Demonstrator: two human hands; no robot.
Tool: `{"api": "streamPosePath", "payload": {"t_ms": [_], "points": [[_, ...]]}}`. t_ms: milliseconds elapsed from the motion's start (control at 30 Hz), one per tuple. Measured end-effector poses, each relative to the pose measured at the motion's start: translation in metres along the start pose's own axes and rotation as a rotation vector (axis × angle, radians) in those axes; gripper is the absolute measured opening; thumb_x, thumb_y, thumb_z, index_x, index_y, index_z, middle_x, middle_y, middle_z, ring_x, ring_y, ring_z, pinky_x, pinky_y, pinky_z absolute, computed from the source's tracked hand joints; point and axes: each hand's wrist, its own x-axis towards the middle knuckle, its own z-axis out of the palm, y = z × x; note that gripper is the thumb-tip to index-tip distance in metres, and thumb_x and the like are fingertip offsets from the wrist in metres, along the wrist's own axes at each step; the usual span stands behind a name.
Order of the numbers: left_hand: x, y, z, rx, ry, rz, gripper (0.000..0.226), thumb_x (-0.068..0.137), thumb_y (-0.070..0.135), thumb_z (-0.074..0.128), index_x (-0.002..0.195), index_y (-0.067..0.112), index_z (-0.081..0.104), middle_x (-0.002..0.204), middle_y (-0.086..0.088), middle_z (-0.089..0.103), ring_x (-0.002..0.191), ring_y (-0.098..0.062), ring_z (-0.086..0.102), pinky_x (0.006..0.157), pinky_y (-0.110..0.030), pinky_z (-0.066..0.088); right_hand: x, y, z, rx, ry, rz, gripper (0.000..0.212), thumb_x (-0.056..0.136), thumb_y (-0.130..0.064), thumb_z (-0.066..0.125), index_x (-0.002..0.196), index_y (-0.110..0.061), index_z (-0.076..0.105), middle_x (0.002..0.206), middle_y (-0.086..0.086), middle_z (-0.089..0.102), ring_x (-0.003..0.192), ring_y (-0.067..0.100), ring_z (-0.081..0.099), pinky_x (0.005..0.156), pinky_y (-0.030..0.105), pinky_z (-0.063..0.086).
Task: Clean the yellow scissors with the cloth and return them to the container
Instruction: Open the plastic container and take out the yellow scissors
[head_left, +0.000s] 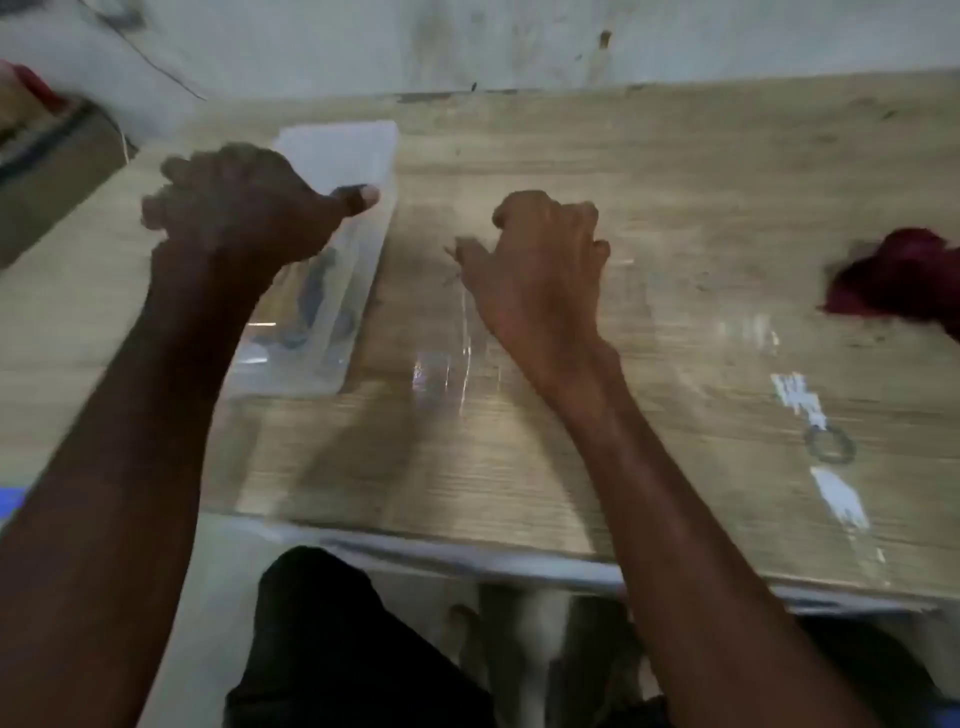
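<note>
A clear plastic container (363, 156) lies lengthwise on the wooden table, left of centre. Inside it I make out blurred tools: a yellowish shape that seems to be the yellow scissors (282, 304) and a dark one beside it. My left hand (239, 208) hovers over the container's near half, fingers curled and thumb sticking out to the right, with nothing visible in it. My right hand (540, 265) rests on the table to the right of the container, fingers curled, nothing seen in it. A dark red cloth (898, 275) lies crumpled at the far right.
Faint clear glints (447, 369) lie on the table (675, 171) by my right wrist; I cannot tell what they are. A small metal ring (829, 447) and white marks sit near the right front. A wall stands behind the table, and clutter lies at the far left.
</note>
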Motion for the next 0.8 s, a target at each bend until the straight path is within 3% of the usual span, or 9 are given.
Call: {"api": "streamPosePath", "payload": {"t_ms": [100,233,333,400,467,533,633,733,800], "points": [[-0.008,-0.014,-0.007,-0.225,-0.159,-0.034,0.095,0.079,0.075,0.057,0.138,0.000,0.048,0.142,-0.025,0.049,0.125,-0.042,0.051,0.098,-0.046,0.045,-0.009,-0.022,0.001,0.119,-0.069,-0.053,0.045,0.087,-0.048,0.060,0.110,-0.010,0.059,0.114,0.007,0.063,0.113,0.028,0.050,0.091,0.041,0.042],[-0.021,-0.013,-0.003,-0.462,-0.126,-0.043,0.095,0.069,0.068,0.074,0.133,0.002,0.051,0.139,-0.021,0.052,0.124,-0.035,0.055,0.097,-0.040,0.051,-0.022,-0.057,0.005,0.291,-0.176,-0.018,0.049,0.090,-0.048,0.055,0.114,-0.006,0.056,0.115,0.013,0.063,0.107,0.028,0.057,0.076,0.033,0.043],[-0.036,-0.004,0.001,-0.503,-0.058,-0.048,0.078,0.076,0.056,0.075,0.130,0.004,0.051,0.136,-0.017,0.054,0.123,-0.034,0.055,0.097,-0.039,0.049,-0.027,-0.064,-0.001,0.244,-0.203,0.003,0.027,0.093,-0.040,0.054,0.087,-0.013,0.051,0.105,0.013,0.061,0.100,0.030,0.058,0.065,0.030,0.036],[-0.040,0.001,0.012,-0.635,-0.027,-0.060,0.070,0.081,0.057,0.069,0.125,0.005,0.054,0.129,-0.016,0.060,0.115,-0.033,0.060,0.093,-0.042,0.053,-0.030,-0.062,-0.008,0.122,-0.196,0.033,0.033,0.089,-0.047,0.056,0.084,-0.015,0.050,0.109,0.015,0.059,0.106,0.032,0.054,0.076,0.036,0.043],[-0.044,0.005,0.018,-0.955,-0.083,-0.124,0.070,0.083,0.064,0.055,0.121,0.005,0.058,0.119,-0.015,0.066,0.098,-0.031,0.068,0.077,-0.041,0.059,-0.031,-0.061,-0.014,-0.045,-0.175,0.065,0.052,0.082,-0.060,0.058,0.105,-0.014,0.058,0.125,0.022,0.052,0.119,0.039,0.044,0.093,0.049,0.037],[-0.050,0.013,0.017,-1.216,-0.213,-0.198,0.071,0.089,0.069,0.039,0.108,0.005,0.065,0.098,-0.011,0.073,0.076,-0.022,0.069,0.060,-0.031,0.056,-0.029,-0.059,-0.017,-0.135,-0.165,0.105,0.066,0.072,-0.068,0.061,0.111,-0.014,0.059,0.128,0.027,0.050,0.121,0.044,0.039,0.097,0.058,0.034],[-0.063,0.020,0.016,-1.443,-0.342,-0.211,0.077,0.096,0.069,0.022,0.088,0.007,0.068,0.064,-0.003,0.070,0.053,-0.013,0.065,0.057,-0.027,0.049,-0.025,-0.060,-0.020,-0.174,-0.159,0.182,0.072,0.068,-0.070,0.063,0.113,-0.014,0.059,0.131,0.033,0.047,0.123,0.051,0.037,0.096,0.062,0.033],[-0.070,0.021,0.029,-1.688,-0.540,-0.206,0.099,0.086,0.082,0.010,0.107,0.006,0.070,0.096,-0.011,0.076,0.091,-0.022,0.073,0.085,-0.040,0.056,-0.026,-0.066,-0.015,-0.243,-0.126,0.243,0.066,0.070,-0.059,0.062,0.116,-0.012,0.059,0.134,0.041,0.040,0.122,0.056,0.036,0.093,0.064,0.033],[-0.077,0.024,0.039,-1.874,-0.656,-0.220,0.106,0.081,0.087,0.007,0.122,0.010,0.067,0.116,-0.016,0.071,0.111,-0.032,0.066,0.099,-0.048,0.049,-0.026,-0.068,-0.011,-0.314,-0.037,0.281,0.062,0.072,-0.054,0.059,0.113,-0.009,0.062,0.129,0.041,0.045,0.114,0.055,0.042,0.089,0.061,0.035]]}}
